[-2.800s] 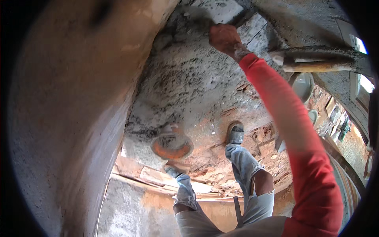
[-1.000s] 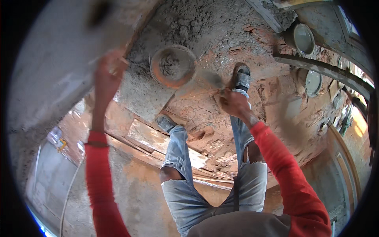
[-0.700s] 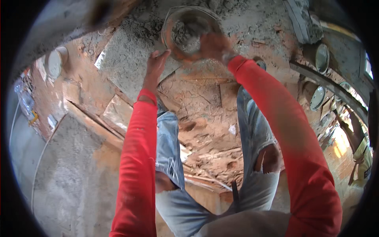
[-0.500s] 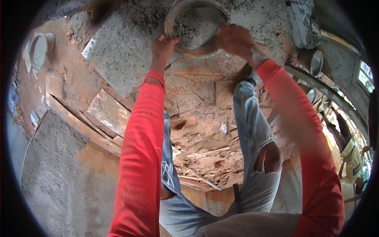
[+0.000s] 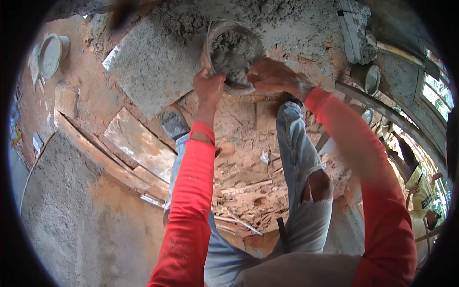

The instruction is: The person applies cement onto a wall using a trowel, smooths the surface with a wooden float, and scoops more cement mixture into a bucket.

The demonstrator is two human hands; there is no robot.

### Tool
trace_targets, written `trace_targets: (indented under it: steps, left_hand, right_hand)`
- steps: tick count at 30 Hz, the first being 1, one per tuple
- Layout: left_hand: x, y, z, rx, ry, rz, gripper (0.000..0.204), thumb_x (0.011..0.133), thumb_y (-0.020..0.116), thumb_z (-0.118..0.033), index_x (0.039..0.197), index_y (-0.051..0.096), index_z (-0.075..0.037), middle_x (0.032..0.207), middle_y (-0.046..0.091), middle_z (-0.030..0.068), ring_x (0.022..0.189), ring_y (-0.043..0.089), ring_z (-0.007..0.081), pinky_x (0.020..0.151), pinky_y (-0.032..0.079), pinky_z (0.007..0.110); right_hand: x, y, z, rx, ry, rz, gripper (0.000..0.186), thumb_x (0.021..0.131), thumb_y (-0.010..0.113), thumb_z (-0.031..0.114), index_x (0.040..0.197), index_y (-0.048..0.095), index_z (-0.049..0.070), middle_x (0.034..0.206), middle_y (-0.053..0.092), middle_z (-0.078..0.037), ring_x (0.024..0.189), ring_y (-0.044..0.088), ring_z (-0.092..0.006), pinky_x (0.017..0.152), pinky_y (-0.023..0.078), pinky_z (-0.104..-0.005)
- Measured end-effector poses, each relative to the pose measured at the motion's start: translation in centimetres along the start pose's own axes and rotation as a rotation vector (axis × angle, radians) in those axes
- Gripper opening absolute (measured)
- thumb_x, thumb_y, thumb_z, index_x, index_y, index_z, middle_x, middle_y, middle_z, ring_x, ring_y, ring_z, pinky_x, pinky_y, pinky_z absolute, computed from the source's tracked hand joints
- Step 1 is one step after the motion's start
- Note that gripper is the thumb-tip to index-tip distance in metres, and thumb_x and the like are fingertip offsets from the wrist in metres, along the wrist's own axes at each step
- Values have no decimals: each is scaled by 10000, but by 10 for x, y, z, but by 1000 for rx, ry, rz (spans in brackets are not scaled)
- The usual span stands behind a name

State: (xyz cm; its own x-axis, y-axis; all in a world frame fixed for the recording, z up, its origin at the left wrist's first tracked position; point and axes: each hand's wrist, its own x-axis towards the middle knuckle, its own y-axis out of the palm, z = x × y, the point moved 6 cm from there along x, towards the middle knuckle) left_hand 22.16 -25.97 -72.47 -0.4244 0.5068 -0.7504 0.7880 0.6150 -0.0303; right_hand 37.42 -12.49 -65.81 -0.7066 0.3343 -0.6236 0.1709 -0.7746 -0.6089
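Note:
A round bucket (image 5: pixel 204 60) holding wet grey mortar (image 5: pixel 232 52) is tilted in front of me at the top of the view. My left hand (image 5: pixel 208 88) is closed on its near left rim, thumb up. At the near right of the rim, my right hand (image 5: pixel 275 75) is closed and slightly blurred. Its fingers curl at the bucket's mouth, and whatever they grip is hidden. Part of the mortar is smeared by motion.
Wet mortar (image 5: pixel 306 24) spreads beyond the bucket, beside a grey slab (image 5: pixel 153 62). Another bucket (image 5: pixel 50 57) stands far left, and one (image 5: pixel 372 79) lies at right. Planks (image 5: pixel 138 138) and broken rubble (image 5: pixel 253 191) surround my legs. A person (image 5: pixel 420 191) is at far right.
The bucket has come nearer to me and tilted, with more mortar showing inside. Both hands have moved with it, the right one inward. My left boot now shows beside my left arm.

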Motion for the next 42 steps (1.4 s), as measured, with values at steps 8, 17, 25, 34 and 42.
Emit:
trace_targets:
  steps: [8, 17, 25, 34, 42]
  left_hand:
    - [-147, -64, -39, 216, -15, -129, 235, 770, 694, -49, 991, 719, 27, 801, 686, 66, 715, 593, 168, 666, 484, 339]
    - [-258, -104, -109, 114, 17, -30, 149, 749, 685, 5, 897, 687, 25, 785, 648, -1, 687, 552, 134, 618, 470, 313]
    - [-329, -133, -200, 115, 106, 27, 258, 712, 637, 67, 968, 645, 36, 855, 621, 23, 763, 562, 130, 659, 468, 299]
    - [-385, -168, -269, 7, 230, 98, 273, 691, 627, 122, 952, 646, 42, 838, 635, 18, 709, 551, 111, 634, 445, 276]
    - [-430, -168, -324, 3, 226, 83, 337, 715, 586, 162, 1016, 660, 31, 900, 641, 44, 732, 580, 130, 637, 466, 277]
  right_hand:
    - [-75, 8, 104, -27, 49, 359, 396, 918, 635, 367, 970, 697, -20, 849, 706, -239, 871, 718, -411, 786, 571, -509]
    - [-168, -38, 206, -345, -445, 42, 233, 782, 634, 169, 915, 680, -18, 807, 721, -179, 755, 716, -382, 694, 577, -482]
    - [-230, -101, 297, -191, -209, -258, 158, 703, 679, 152, 760, 714, 9, 763, 711, -177, 776, 725, -367, 688, 567, -493]
    - [-292, -150, 340, -45, 253, -33, 319, 817, 625, 267, 881, 708, -34, 869, 727, -243, 858, 722, -422, 719, 570, -521]
    - [-314, -239, 358, -36, 93, -350, 264, 762, 656, 260, 816, 746, 18, 825, 723, -237, 817, 718, -444, 698, 571, -546]
